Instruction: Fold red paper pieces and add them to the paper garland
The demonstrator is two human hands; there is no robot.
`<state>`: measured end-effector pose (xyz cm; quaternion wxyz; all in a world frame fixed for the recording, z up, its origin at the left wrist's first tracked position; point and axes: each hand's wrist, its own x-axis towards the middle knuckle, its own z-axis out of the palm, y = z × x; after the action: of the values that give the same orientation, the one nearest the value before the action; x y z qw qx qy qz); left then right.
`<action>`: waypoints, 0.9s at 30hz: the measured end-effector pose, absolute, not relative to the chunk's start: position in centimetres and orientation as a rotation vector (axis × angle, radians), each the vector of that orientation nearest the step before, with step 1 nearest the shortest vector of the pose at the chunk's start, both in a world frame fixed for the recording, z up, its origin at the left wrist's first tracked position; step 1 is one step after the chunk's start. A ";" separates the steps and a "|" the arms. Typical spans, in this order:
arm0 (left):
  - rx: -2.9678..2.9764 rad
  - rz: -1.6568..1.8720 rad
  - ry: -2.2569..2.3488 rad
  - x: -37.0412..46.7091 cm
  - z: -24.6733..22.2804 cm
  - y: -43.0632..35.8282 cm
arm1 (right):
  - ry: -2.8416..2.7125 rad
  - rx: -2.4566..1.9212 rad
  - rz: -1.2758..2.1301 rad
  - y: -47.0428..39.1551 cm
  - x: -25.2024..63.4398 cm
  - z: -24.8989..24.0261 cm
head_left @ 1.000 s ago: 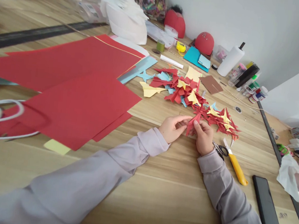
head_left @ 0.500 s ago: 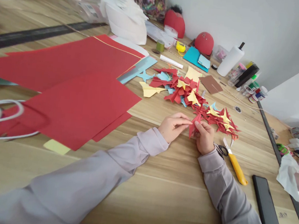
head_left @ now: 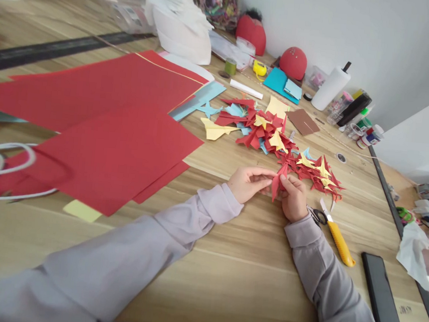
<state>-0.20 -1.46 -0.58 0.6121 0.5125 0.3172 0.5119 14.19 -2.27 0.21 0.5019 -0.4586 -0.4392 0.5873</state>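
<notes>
A small folded red paper plane (head_left: pixel 276 185) is held upright between my two hands, just above the wooden table. My left hand (head_left: pixel 248 184) pinches its left side with thumb and fingertips. On its right side, my right hand (head_left: pixel 294 195) grips it, the thumb pressed on its face and the other fingers curled behind. Right beyond my hands lies a heap of folded paper planes (head_left: pixel 252 137), mostly red with some yellow and light blue. Close to my right wrist are scissors (head_left: pixel 321 216), partly hidden by the sleeve, and a yellow utility knife (head_left: pixel 340 242).
Large red paper sheets (head_left: pixel 132 159) cover the left side, with a white cable (head_left: pixel 30 157) over them. A black phone (head_left: pixel 382 298) lies at the right front. Along the wall stand bottles (head_left: pixel 370 137), a white roll (head_left: pixel 331 87) and a red dome (head_left: pixel 293 61).
The red paper plane has tilted slightly and its lower tip sits a little lower. My left fingers have shifted slightly down along its edge; both hands still hold it.
</notes>
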 end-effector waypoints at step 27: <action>1.715 1.404 0.844 -0.4 -1.3 -1.4 | -1.160 -1.111 1.361 -2.2 14.3 0.0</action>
<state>-0.43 -1.36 -1.33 0.3756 0.6701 0.3298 0.5488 14.28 -2.24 -0.05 0.4954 -0.4587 -0.4785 0.5615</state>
